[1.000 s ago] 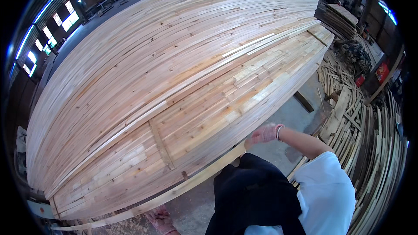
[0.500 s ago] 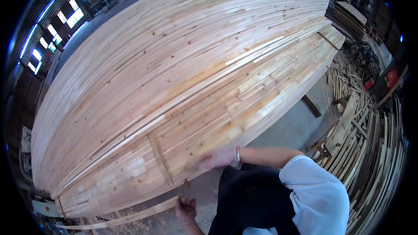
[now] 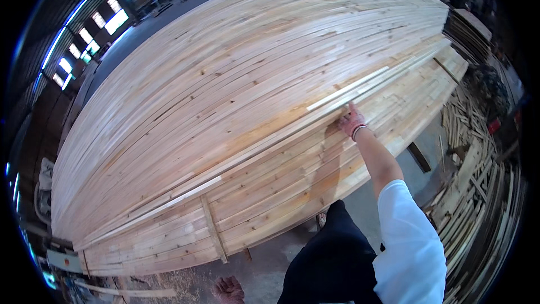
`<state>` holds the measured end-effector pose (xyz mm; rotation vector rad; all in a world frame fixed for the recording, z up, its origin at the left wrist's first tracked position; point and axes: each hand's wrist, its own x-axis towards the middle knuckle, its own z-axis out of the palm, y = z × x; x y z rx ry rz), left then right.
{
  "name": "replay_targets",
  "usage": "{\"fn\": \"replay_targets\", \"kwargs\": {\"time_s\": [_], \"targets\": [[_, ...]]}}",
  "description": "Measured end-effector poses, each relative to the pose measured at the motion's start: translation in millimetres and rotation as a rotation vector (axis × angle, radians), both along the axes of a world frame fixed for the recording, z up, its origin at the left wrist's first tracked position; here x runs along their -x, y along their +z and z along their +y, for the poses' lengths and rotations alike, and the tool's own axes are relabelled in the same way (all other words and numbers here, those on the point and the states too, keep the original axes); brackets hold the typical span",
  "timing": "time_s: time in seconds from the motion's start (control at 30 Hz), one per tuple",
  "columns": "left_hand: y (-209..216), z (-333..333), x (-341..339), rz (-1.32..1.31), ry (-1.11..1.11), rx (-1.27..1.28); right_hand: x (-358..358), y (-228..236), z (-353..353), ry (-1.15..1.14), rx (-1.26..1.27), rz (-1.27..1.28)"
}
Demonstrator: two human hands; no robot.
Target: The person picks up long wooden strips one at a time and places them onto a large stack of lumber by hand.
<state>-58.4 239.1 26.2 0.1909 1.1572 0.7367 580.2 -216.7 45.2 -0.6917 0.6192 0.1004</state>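
hands well apart. left hand low, at the lower edge, fingers half-curled, nothing seen in it. right hand stretched over the lower stack, fingertips at the long strips; cannot tell whether it grips or only touches. loose strip on the floor, left of the left hand. lower stack looks neatly laid, a crosswise stick on top. long strips lie beside the higher stack, seemingly not yet squared; how much is left, cannot tell. no container made out.
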Motion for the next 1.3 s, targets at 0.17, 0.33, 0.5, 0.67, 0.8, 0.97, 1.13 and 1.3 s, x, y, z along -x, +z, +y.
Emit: {"fn": "replay_targets", "kwargs": {"time_s": [0.17, 0.33, 0.5, 0.67, 0.8, 0.97, 1.13, 1.3], "targets": [[25.8, -18.2, 9.7, 0.001, 0.102, 0.058, -8.7, -4.6, 1.3, 0.075, 0.144, -0.078], [55.6, -50.4, -10.8, -0.269, -0.300, -0.241, 33.0, -7.3, -15.0, 0.162, 0.272, -0.015], [64.1, -76.4, -70.3, -0.740, -0.557, -0.111, 124.6, -10.9, -14.5, 0.143, 0.033, 0.008], [53.8, -97.5, -111.5, -0.488, -0.739, 0.043, 236.1, -14.8, -8.5, 0.140, 0.638, -0.526], [51.3, -110.1, -124.9, -0.642, -0.883, -0.017, 331.0, 27.5, -35.9, 0.226, 0.173, 0.009], [62.4, -120.4, -129.3, -0.793, -0.933, -0.139, 419.8, 85.5, -76.0, 0.482, 0.413, 0.116], [71.8, -132.7, -111.8, -0.601, -0.771, 0.015, 428.4, 96.6, -127.8, 0.303, 1.131, -0.084], [62.9, -136.7, -83.4, -0.619, -0.630, 0.068, 384.7, 100.3, -178.9, 0.849, 2.443, -0.255]]}}
